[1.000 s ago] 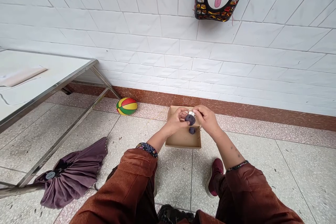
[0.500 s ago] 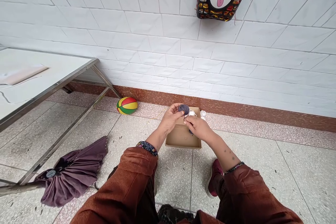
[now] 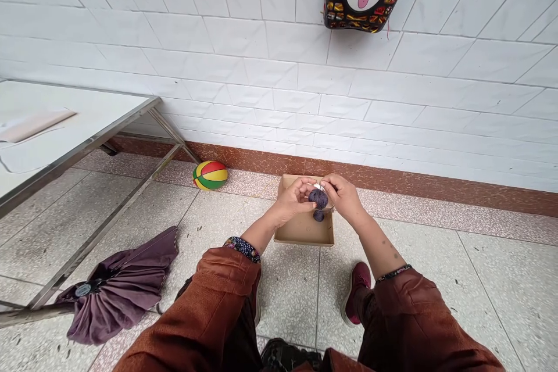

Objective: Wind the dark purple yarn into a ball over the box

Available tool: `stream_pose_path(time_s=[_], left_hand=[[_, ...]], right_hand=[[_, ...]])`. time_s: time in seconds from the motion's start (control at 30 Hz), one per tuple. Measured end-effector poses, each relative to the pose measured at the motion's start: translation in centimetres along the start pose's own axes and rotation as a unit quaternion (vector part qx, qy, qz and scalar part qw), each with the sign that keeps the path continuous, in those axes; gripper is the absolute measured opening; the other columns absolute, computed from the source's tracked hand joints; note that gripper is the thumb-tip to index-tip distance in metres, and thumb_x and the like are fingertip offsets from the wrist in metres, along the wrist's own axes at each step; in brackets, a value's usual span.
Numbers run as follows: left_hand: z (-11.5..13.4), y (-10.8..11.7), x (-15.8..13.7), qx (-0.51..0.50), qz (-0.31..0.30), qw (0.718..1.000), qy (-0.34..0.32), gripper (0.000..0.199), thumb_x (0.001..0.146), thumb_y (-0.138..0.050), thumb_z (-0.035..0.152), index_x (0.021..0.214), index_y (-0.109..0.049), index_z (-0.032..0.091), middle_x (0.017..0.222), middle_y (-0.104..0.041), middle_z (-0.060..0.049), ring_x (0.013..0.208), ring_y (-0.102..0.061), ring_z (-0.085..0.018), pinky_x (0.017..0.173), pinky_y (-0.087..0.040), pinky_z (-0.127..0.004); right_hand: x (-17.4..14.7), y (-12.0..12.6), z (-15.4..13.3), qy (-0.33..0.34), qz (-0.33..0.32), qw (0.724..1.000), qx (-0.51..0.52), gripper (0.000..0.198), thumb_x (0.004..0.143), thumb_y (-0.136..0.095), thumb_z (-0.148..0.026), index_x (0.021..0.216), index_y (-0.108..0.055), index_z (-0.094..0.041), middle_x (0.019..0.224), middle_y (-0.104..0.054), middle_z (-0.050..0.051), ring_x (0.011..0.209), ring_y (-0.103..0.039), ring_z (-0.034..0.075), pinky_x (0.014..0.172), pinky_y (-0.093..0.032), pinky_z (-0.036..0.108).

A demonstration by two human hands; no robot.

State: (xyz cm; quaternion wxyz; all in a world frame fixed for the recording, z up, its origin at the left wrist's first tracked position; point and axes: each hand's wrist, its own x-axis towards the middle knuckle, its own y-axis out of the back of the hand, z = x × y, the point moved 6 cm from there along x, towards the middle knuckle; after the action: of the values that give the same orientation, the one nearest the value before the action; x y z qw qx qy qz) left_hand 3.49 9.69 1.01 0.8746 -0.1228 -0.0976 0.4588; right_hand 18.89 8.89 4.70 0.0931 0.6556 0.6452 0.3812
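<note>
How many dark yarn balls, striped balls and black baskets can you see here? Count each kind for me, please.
Dark yarn balls: 2 (one held in the left hand, one just below it in the view)
Striped balls: 1
Black baskets: 1
Total: 4

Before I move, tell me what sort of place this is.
Likely a tiled room or covered porch, perhaps of a home or small workplace; I can't tell which. The white tiled wall, speckled floor and metal-framed table suggest it.
</note>
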Motion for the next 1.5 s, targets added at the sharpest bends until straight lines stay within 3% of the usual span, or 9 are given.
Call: stream_pose_path(time_s=[0.23,0.43,0.6,0.7,0.83,0.93,1.03,1.3,1.5], left_hand=[[1.6,0.7,0.2,-0.137,0.058,0.989,-0.022,0.046,0.070,-0.085,0.024,0.113,-0.071,0.019,0.112,-0.069,-0.007,0.103,-0.062,-0.018,0.095,-0.046,-0.032],[1.5,3.0,0.5,-0.173,0.151,0.973,-0.029,0.040,0.071,-0.083,0.021,0.109,-0.071,0.018,0.114,-0.071,-0.008,0.100,-0.064,-0.017,0.091,-0.048,-0.030],[0.9,3.6,0.4,-0.082,0.193,0.978,-0.009,0.043,0.070,-0.083,0.024,0.111,-0.072,0.019,0.110,-0.072,-0.006,0.097,-0.064,-0.017,0.085,-0.051,-0.028],[0.6,3.0,0.3,0.002,0.168,0.986,0.009,0.046,0.073,-0.082,0.029,0.117,-0.071,0.020,0.109,-0.071,-0.006,0.095,-0.064,-0.018,0.081,-0.052,-0.029],[0.0,1.1,0.1,0.045,0.060,0.997,0.029,0.051,0.078,-0.079,0.034,0.127,-0.069,0.023,0.116,-0.068,-0.008,0.088,-0.066,-0.017,0.074,-0.055,-0.029],[0.1,-0.4,-0.3,0.004,-0.012,0.999,0.039,0.057,0.082,-0.076,0.036,0.137,-0.062,0.028,0.115,-0.067,-0.009,0.087,-0.070,-0.018,0.068,-0.054,-0.027],[0.7,-1.4,-0.7,-0.076,-0.041,0.995,0.044,0.061,0.083,-0.075,0.037,0.142,-0.056,0.032,0.113,-0.067,-0.009,0.084,-0.073,-0.019,0.062,-0.051,-0.024],[1.3,-0.8,-0.3,-0.201,0.016,0.978,0.045,0.050,0.083,-0.076,0.032,0.130,-0.064,0.021,0.112,-0.070,-0.010,0.087,-0.071,-0.018,0.071,-0.052,-0.027],[1.8,1.3,0.0,-0.194,0.076,0.978,0.029,0.054,0.080,-0.078,0.031,0.131,-0.062,0.020,0.115,-0.070,-0.010,0.093,-0.070,-0.019,0.084,-0.054,-0.032]], right_hand=[[-0.9,-2.6,1.2,-0.044,-0.068,0.996,-0.043,0.015,0.098,-0.051,-0.027,0.092,-0.064,-0.022,0.082,-0.068,0.003,0.073,-0.061,0.019,0.066,-0.042,0.028],[-1.9,-4.5,-1.3,0.037,-0.163,0.984,-0.066,0.018,0.101,-0.050,-0.028,0.091,-0.064,-0.022,0.087,-0.069,0.003,0.080,-0.062,0.018,0.072,-0.043,0.027],[-2.4,-4.2,-4.1,0.108,-0.204,0.972,-0.046,0.021,0.102,-0.049,-0.031,0.090,-0.064,-0.022,0.087,-0.069,0.004,0.080,-0.062,0.018,0.074,-0.045,0.029],[-1.7,-2.4,-4.5,0.095,-0.152,0.984,0.000,0.024,0.103,-0.046,-0.033,0.092,-0.065,-0.023,0.089,-0.070,0.004,0.082,-0.064,0.019,0.077,-0.048,0.030],[-0.6,0.0,-2.7,0.038,-0.038,0.998,0.030,0.025,0.102,-0.047,-0.035,0.094,-0.066,-0.023,0.094,-0.072,0.006,0.087,-0.065,0.021,0.081,-0.049,0.032],[-0.4,0.6,-0.5,-0.017,0.018,0.999,0.029,0.025,0.100,-0.049,-0.038,0.087,-0.064,-0.023,0.087,-0.070,0.004,0.082,-0.063,0.020,0.076,-0.048,0.030],[-0.5,-0.1,0.9,-0.045,0.019,0.998,0.025,0.025,0.100,-0.048,-0.038,0.083,-0.061,-0.023,0.081,-0.067,0.002,0.076,-0.061,0.019,0.070,-0.045,0.029],[-1.3,-2.5,1.6,-0.065,-0.042,0.995,-0.058,0.021,0.101,-0.044,-0.029,0.094,-0.063,-0.023,0.082,-0.067,0.003,0.072,-0.060,0.019,0.063,-0.040,0.027],[-1.5,-3.5,0.7,-0.022,-0.093,0.992,-0.077,0.019,0.102,-0.047,-0.028,0.096,-0.063,-0.023,0.089,-0.068,0.004,0.081,-0.062,0.020,0.071,-0.044,0.028]])
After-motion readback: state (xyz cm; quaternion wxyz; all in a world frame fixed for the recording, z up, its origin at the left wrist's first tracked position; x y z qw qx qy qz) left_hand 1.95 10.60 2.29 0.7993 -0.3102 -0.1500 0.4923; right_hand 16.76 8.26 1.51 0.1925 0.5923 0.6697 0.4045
